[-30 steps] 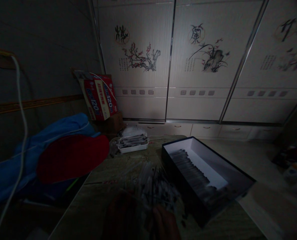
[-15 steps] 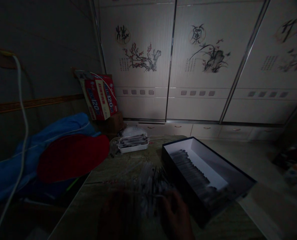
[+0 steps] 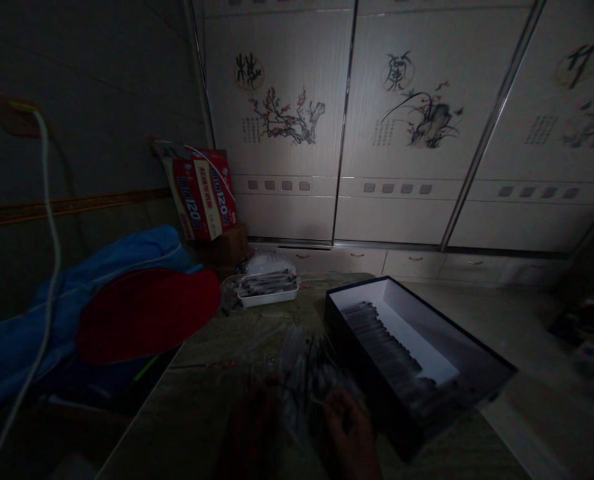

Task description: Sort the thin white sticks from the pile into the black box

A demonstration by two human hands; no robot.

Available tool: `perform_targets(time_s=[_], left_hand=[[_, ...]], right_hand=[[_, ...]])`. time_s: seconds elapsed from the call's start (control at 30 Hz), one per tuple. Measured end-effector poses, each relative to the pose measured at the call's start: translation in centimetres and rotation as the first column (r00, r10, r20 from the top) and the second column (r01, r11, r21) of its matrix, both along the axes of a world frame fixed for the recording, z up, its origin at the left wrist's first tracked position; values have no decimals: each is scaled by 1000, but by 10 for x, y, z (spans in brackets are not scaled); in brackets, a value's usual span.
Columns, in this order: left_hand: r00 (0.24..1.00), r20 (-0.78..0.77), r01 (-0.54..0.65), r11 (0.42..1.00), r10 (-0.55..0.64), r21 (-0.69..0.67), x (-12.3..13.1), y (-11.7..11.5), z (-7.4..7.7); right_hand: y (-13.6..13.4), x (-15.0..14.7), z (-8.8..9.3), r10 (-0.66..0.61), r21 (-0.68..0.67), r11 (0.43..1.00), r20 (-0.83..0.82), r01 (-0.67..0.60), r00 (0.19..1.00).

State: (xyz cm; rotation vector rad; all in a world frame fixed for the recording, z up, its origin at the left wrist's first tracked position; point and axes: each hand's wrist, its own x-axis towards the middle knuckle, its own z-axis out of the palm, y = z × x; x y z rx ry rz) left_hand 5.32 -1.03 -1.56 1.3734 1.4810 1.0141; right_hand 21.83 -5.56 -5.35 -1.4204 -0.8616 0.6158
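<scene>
On the table, a loose pile of thin clear and dark pen-like sticks (image 3: pixel 299 387) lies between my hands. My right hand (image 3: pixel 351 430) is closed at the pile's right side, with the pale end of a thin pen-like stick showing at its fingertips. At the left of the pile, my left hand (image 3: pixel 251 423) is very dark, its fingers curled in; what they hold, if anything, is hidden by shadow. Beside my right hand stands an open dark box (image 3: pixel 441 333) with a white inside. A row of dark pen-like sticks (image 3: pixel 381 340) lies along its left part.
A white tray (image 3: pixel 269 300) of similar sticks stands at the table's far end, with clear plastic bags about it. Left of the table (image 3: pixel 201 393) are a red round thing (image 3: pixel 147 317) and blue cloth (image 3: pixel 121 260). A white cable (image 3: pixel 51 267) hangs at far left.
A thin stick that stretched between my hands no longer spans the gap. My left hand has shifted slightly right, and the pale stick end stays at my right fingertips.
</scene>
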Motion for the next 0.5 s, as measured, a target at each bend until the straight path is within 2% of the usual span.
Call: perform_targets(time_s=[0.07,0.13,0.27,0.37,0.5], left_hand=[[1000,13,5,1000,-5,-6,8,-4,-2],[999,-35,-18,999,19,27,5,-5,-4],[977,-186,-81,985,109,151,-18,0,-1],[969,-211,-93,983,126,161,-28,7,10],[984,-172,-46,998,52,40,-21,13,26]], right_hand=[[-3,-7,-6,30,-19,999,97,-28,995],[-6,-11,-8,81,-25,997,212,-77,974],[-8,-6,4,89,-2,996,324,-94,942],[-5,6,15,74,-69,996,249,-59,966],[-1,22,16,20,-103,995,45,-15,999]])
